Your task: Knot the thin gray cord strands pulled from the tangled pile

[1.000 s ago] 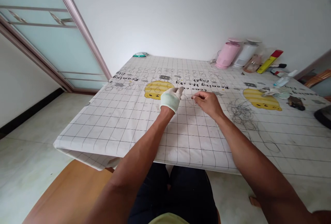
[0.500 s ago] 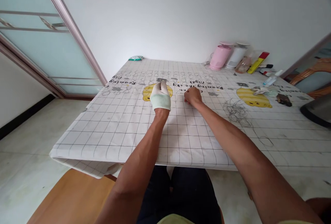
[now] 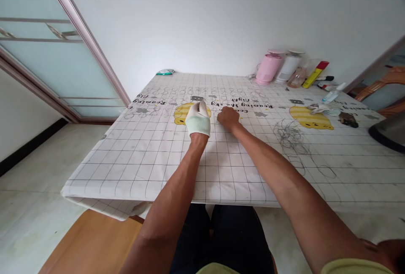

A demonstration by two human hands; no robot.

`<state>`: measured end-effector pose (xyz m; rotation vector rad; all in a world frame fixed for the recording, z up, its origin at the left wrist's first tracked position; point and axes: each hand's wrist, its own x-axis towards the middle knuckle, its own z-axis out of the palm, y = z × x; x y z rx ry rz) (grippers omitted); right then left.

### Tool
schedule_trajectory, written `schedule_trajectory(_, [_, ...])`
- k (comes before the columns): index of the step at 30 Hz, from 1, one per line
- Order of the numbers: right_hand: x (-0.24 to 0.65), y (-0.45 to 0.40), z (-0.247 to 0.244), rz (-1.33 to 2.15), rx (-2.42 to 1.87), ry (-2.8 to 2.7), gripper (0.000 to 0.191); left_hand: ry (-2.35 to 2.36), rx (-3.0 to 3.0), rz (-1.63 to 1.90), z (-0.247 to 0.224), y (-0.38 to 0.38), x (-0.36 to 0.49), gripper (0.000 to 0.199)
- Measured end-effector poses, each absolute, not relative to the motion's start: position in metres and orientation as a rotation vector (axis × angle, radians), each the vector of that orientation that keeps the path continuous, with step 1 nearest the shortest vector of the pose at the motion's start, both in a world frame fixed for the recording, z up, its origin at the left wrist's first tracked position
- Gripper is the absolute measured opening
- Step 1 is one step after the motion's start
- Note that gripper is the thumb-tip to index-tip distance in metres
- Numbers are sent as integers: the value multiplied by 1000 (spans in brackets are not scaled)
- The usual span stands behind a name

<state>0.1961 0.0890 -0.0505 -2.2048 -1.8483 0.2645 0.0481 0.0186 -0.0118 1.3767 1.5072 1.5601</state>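
My left hand (image 3: 198, 119), in a white glove with a pale green cuff, is closed above a yellow bear print near the middle of the checked tablecloth (image 3: 152, 151). Just to its right is my bare right hand (image 3: 228, 119), its fingers curled inward over the printed lettering. A small gap separates the two hands. Whatever either hand pinches is too small or hidden to make out. A loose tangle of thin dark wire or thread (image 3: 289, 137) lies to the right of my right forearm.
Along the back right stand a pink device (image 3: 268, 68), a white device (image 3: 287, 68), a bottle (image 3: 297, 77) and a yellow-red box (image 3: 315, 74). A crumpled glove (image 3: 321, 108) and a dark object (image 3: 348, 119) lie at right. A green packet (image 3: 165, 72) rests at the back left corner.
My right hand has moved slightly left, closer to my left hand. My left hand has hardly moved and remains closed.
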Motion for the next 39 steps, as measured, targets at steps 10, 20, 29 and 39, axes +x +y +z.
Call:
schedule_trajectory(10, [207, 75, -36, 294, -2219, -1723, 28, 1515, 1362, 1532, -15, 21, 46, 35])
schedule_trajectory(20, [350, -14, 19, 366, -2037, -1823, 21, 1425, 1557, 1249, -23, 19, 69, 34])
schedule_trajectory(29, [415, -143, 25, 309, -2020, -2164, 15, 1402, 1662, 1066, -36, 14, 86, 31])
schedule_trajectory(39, [400, -164, 0, 239, -1980, -2447, 14, 1403, 1713, 989, -28, 0, 87, 32])
